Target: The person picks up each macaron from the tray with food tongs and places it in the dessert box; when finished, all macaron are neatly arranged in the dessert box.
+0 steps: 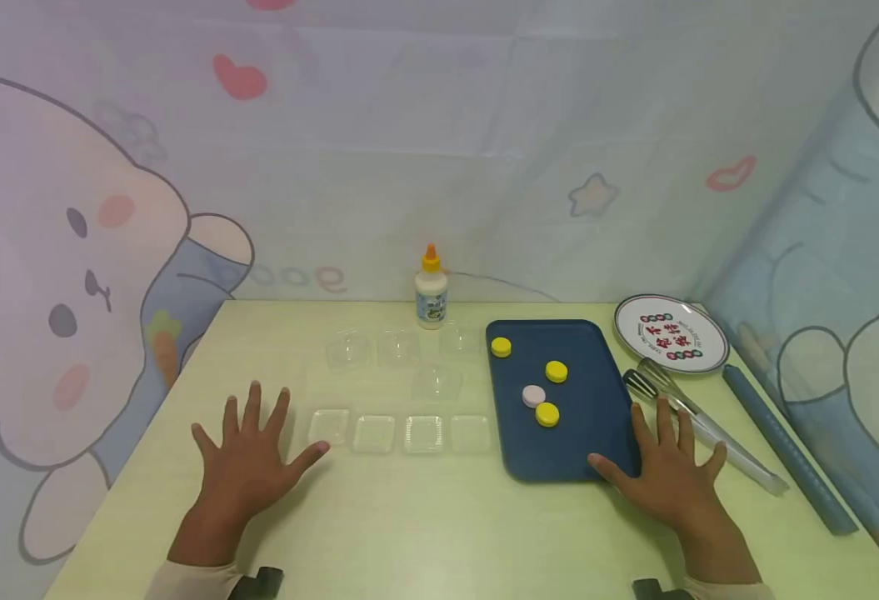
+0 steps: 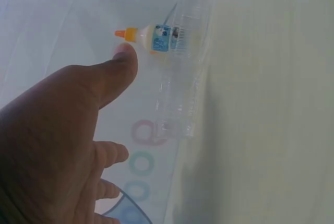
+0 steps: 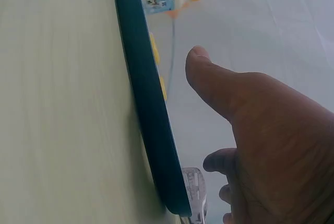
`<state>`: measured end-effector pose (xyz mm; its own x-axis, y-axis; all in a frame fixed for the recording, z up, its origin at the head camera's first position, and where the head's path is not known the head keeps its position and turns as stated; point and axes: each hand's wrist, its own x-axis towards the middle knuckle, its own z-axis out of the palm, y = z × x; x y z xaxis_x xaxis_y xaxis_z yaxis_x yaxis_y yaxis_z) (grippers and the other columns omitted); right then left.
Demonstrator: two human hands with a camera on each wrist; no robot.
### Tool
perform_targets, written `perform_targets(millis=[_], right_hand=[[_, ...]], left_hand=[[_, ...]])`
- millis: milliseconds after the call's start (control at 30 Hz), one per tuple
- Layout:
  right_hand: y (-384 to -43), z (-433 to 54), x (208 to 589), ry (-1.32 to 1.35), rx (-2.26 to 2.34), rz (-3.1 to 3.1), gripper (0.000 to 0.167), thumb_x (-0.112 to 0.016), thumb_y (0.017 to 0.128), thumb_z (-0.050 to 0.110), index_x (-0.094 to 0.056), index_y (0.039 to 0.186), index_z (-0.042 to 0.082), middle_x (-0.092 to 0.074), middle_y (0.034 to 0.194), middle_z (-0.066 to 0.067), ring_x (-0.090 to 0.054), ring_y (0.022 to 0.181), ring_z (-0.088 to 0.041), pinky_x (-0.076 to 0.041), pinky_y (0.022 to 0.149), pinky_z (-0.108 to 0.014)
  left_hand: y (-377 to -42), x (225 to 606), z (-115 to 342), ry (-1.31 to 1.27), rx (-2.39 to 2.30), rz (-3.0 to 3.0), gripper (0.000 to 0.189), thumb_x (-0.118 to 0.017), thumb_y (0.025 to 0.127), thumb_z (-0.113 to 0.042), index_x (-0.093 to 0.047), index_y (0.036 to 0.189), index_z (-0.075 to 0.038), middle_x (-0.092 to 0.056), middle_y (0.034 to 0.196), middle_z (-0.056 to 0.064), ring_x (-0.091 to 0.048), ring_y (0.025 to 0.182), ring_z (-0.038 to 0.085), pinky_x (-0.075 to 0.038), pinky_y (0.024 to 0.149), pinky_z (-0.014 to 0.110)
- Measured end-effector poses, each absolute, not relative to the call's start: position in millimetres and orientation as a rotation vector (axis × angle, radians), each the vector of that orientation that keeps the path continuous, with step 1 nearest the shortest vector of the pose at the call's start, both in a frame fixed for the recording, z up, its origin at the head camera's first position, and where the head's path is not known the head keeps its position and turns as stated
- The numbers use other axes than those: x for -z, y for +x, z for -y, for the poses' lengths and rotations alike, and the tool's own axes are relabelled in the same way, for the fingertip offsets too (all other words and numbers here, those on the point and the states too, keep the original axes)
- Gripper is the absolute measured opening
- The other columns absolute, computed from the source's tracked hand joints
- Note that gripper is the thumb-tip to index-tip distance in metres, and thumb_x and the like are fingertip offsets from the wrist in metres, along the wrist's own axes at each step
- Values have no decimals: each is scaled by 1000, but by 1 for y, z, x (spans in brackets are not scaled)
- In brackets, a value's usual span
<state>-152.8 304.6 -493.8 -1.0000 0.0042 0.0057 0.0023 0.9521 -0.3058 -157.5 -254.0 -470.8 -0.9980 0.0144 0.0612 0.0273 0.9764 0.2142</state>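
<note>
My left hand [image 1: 247, 454] is spread palm down at the left, fingers straight, holding nothing. Its thumb tip lies close to a row of several small clear plastic containers [image 1: 374, 434]. More clear domed pieces [image 1: 349, 350] stand behind that row. On the right, my right hand [image 1: 667, 475] is also spread, its thumb over the near right corner of a dark blue tray [image 1: 581, 454]. Three yellow round pieces [image 1: 556, 372] and one pale pink round piece [image 1: 533, 396] lie on the tray. Just beyond the right fingertips are metal tongs [image 1: 731, 446].
At the table's back edge stands a glue bottle [image 1: 432, 304] with an orange tip. A white plate [image 1: 671, 329] with red print sits at the back right. Along the right edge lies a long blue-grey bar [image 1: 787, 450]. A printed cloth [image 1: 424, 108] hangs behind.
</note>
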Motion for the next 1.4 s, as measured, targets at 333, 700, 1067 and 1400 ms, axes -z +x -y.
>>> perform_targets(millis=[333,700,1067,1400], right_hand=[[-154,-306,493,-11,-461,3080,119,-60,93,84,-21,174,5,3,181,-32,3,164,-63,5,106,-101],[-153,-304,495,-8,-479,3074,118,-61,94,83,-20,174,5,5,181,-30,4,165,-62,4,106,-101],[-167,-311,491,50,-481,3004,111,-63,96,77,-25,172,5,0,182,-30,1,166,-59,3,109,-99],[-184,-335,485,64,-489,2959,103,-65,98,72,-30,170,7,-7,181,-30,-8,162,-62,-3,107,-100]], left_hand=[[-161,476,248,-98,321,3034,109,-54,96,-85,-29,174,-13,-13,180,31,-15,162,65,-4,112,99],[-165,483,213,-353,323,2907,101,-64,93,-80,-40,170,-18,-27,180,20,-26,164,54,-13,118,94],[-181,479,165,-672,297,2818,93,-69,92,-76,-50,164,-20,-43,175,6,-36,163,44,-17,122,89],[-197,473,126,-845,414,2752,85,-77,92,-67,-57,158,-18,-63,159,3,-51,153,39,-22,124,86]])
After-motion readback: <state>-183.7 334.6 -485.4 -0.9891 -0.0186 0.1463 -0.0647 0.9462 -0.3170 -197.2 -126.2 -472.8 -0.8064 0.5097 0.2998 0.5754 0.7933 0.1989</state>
